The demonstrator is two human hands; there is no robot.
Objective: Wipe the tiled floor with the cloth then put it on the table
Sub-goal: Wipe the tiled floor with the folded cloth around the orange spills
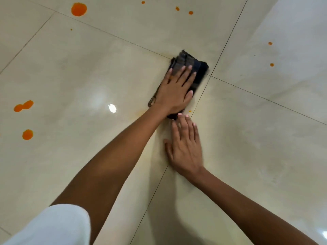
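Your left hand lies flat on the cloth, fingers straight and a little spread, palm pressing down; it grips nothing, it only presses. The cloth is dark, checked and folded, and it lies on the tiled floor just beside the crossing of 2 grout lines. Your right hand is also open and flat, just near the cloth's close end, with its fingertips touching or almost touching that end; I cannot tell which. It holds nothing. Far from the cloth, orange spots stay on the tiles: 1 big spot beyond it to the left, a double spot well to its left, and small drops to its right. A white sleeve covers your left upper arm.
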